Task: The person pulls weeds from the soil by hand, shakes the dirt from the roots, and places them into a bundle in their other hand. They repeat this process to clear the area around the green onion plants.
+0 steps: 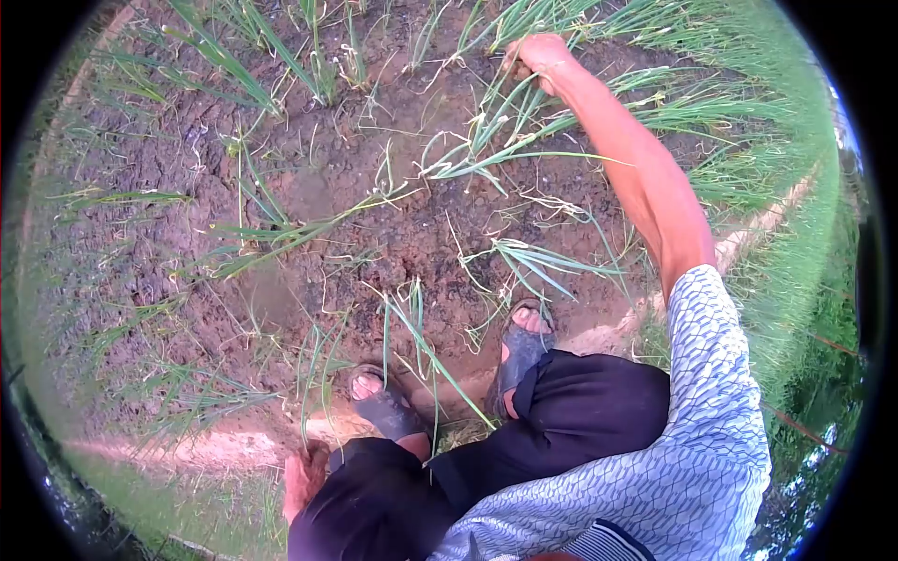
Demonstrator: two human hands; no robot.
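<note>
My right hand (540,60) reaches far forward at the top of the view, its fingers curled down among green onion-like plants (599,28). What its fingers hold, if anything, is hidden by the hand and leaves. Low on the left, beside my knee, my left hand (305,479) is partly covered by the dark trouser leg; its fingers cannot be made out clearly. A leafy green plant (477,154) lies across the brown soil (402,243) below my right hand. Another clump with long leaves (414,323) stands in front of my feet.
My sandalled feet (524,346) rest at the soil's near edge. A pale earth ridge (215,449) runs behind them on the left and continues up the right side. More green clumps (323,79) grow at the upper left, with dense green growth (776,309) beyond the right ridge.
</note>
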